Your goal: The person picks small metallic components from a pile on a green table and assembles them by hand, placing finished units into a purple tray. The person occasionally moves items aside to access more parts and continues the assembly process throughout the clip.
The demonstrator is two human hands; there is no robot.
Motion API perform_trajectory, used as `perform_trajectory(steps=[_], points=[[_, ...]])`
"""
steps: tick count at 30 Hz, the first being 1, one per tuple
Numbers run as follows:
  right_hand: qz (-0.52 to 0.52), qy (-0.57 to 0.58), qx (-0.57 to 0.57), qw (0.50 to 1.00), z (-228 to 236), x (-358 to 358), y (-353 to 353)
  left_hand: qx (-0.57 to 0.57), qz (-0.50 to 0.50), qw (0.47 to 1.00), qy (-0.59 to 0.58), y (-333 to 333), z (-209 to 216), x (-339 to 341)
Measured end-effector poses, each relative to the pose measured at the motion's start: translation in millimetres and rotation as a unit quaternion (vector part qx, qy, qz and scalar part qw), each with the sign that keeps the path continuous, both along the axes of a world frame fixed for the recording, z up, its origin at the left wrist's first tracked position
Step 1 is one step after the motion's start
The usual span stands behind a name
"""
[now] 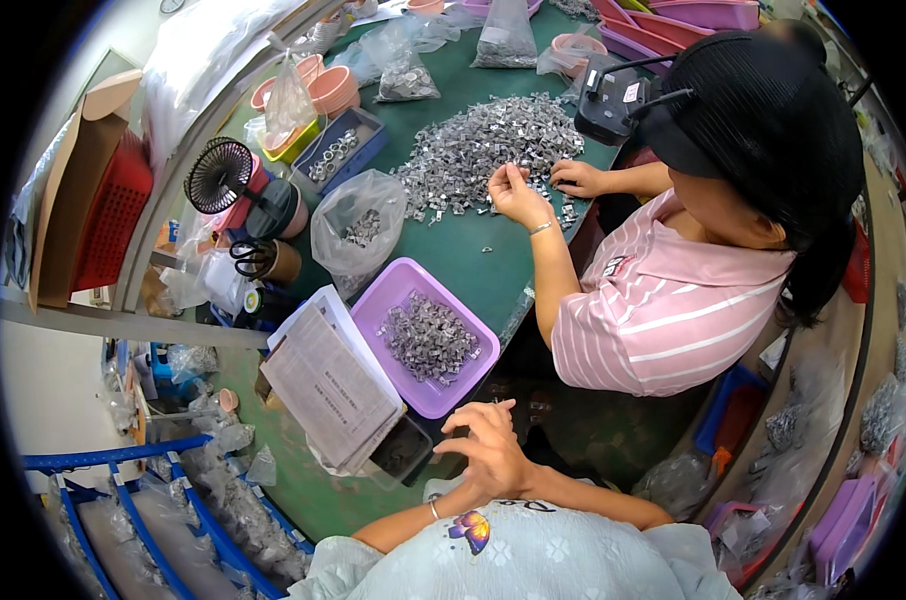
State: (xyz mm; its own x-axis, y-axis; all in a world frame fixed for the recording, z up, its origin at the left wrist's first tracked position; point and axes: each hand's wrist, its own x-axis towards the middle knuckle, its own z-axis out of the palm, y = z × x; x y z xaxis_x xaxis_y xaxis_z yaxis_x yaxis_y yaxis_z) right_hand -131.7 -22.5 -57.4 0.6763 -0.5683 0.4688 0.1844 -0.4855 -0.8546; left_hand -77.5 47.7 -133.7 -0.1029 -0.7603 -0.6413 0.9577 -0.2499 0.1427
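My two hands meet in front of my chest, below the purple basin. My right hand (pixel 503 462) comes in from the right, its fingers curved and spread, with nothing seen in them. My left hand (pixel 470 490) comes from the lower left with a bracelet at the wrist. It overlaps the right hand, and its fingers are largely hidden or cannot be told from the other's. Closest to the hands are the purple basin (pixel 371 297), holding many small grey metal clips (pixel 428 338), and a dark small container (pixel 405 447).
A co-worker in a pink striped top (pixel 663 300) handles parts at a large clip pile (pixel 493 145) on the green table (pixel 453 250). Printed papers (pixel 333 380), a clear bag (pixel 358 215), a small fan (pixel 220 176) and scissors (pixel 253 258) stand left. Blue racks (pixel 188 500) are lower left.
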Motion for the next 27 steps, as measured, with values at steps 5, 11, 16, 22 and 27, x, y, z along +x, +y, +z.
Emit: perform_trajectory(steps=[5,11,16,22,27], points=[[0.012,0.007,-0.072,0.997,3.2,10.3,9.4,-0.006,-0.003,1.0,0.005,0.2,3.2,6.1],[0.025,0.027,-0.071,0.997,3.4,16.1,8.1,-0.013,0.005,1.0,0.005,5.4,4.4,12.3],[0.012,0.018,0.003,1.0,-4.5,21.1,3.7,-0.018,0.013,1.0,0.005,9.4,6.6,20.7],[0.026,0.007,-0.03,0.999,1.0,26.0,10.6,-0.022,0.02,1.0,0.007,12.5,6.8,22.7],[0.053,0.011,-0.078,0.995,10.6,30.9,15.0,-0.035,0.027,0.999,-0.001,9.6,8.7,22.7]])
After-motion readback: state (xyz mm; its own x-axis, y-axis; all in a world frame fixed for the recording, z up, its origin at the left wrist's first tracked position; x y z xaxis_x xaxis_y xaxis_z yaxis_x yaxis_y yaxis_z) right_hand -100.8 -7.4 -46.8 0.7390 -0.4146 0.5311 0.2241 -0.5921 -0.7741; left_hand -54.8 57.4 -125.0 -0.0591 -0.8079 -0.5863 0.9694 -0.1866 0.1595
